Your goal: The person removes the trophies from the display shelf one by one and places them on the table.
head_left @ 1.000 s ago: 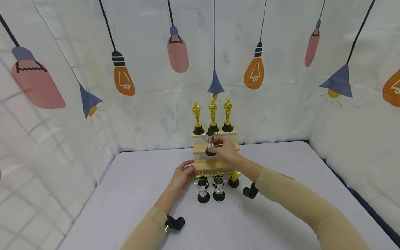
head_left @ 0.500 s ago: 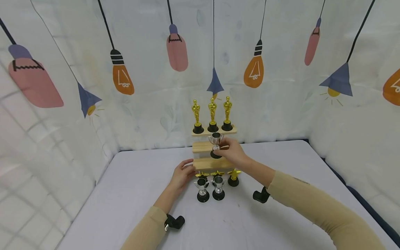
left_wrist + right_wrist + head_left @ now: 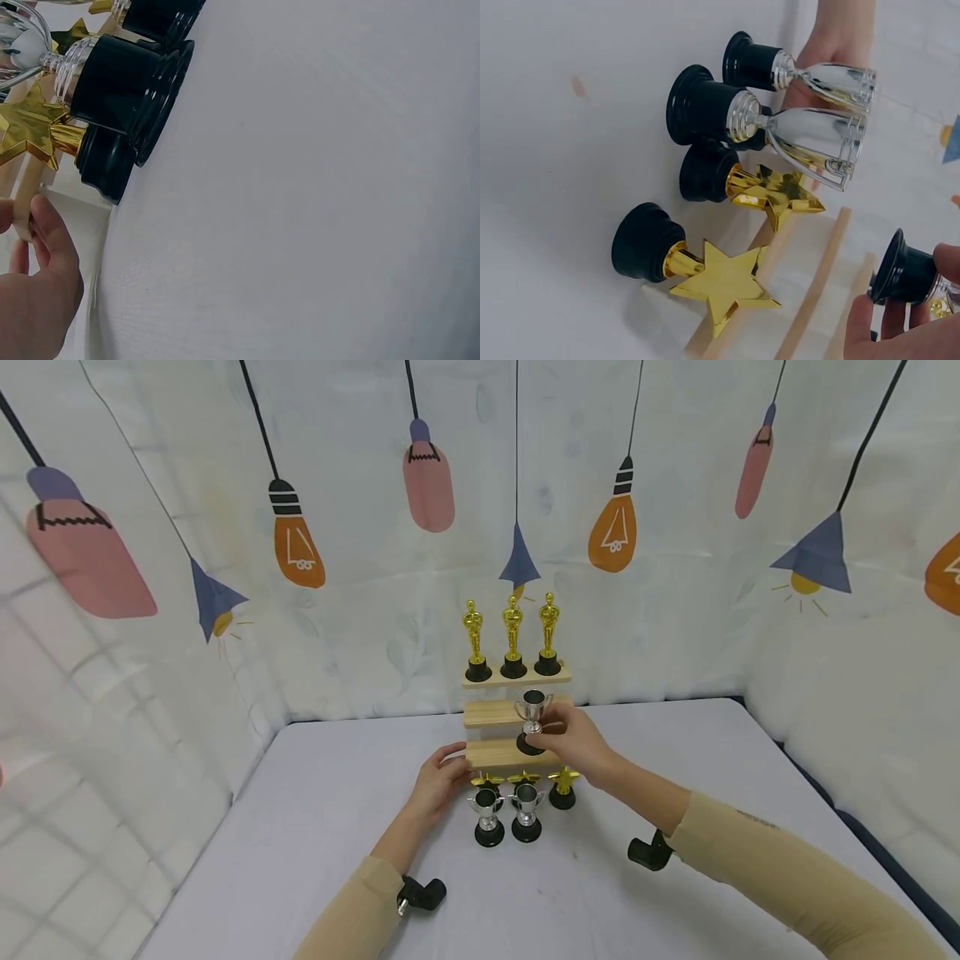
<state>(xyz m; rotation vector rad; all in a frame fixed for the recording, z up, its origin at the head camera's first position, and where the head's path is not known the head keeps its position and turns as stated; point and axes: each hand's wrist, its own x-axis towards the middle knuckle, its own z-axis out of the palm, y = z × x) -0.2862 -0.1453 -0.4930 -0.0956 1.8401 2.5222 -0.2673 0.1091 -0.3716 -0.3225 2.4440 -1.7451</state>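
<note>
My right hand (image 3: 576, 742) pinches a small silver trophy cup (image 3: 532, 708) by its black base. The cup is upright, over the right part of a stepped wooden rack (image 3: 491, 753); whether its base touches the rack I cannot tell. In the right wrist view the fingers (image 3: 859, 319) and thumb are round the base. My left hand (image 3: 438, 781) grips the left end of the rack's lowest board, as the left wrist view shows with the wooden end (image 3: 26, 217) between the fingers. Three gold figurine trophies (image 3: 513, 635) stand on the top board.
Two more silver cups (image 3: 527, 810) stand on the white table (image 3: 300, 827) in front of the rack. Behind and beside them are three gold star trophies (image 3: 562, 783). A printed cloth wall (image 3: 360, 635) hangs behind the table.
My right hand has carried the silver cup to the right and lower, from the middle board's centre toward the rack's right side. My left hand keeps its place on the board.
</note>
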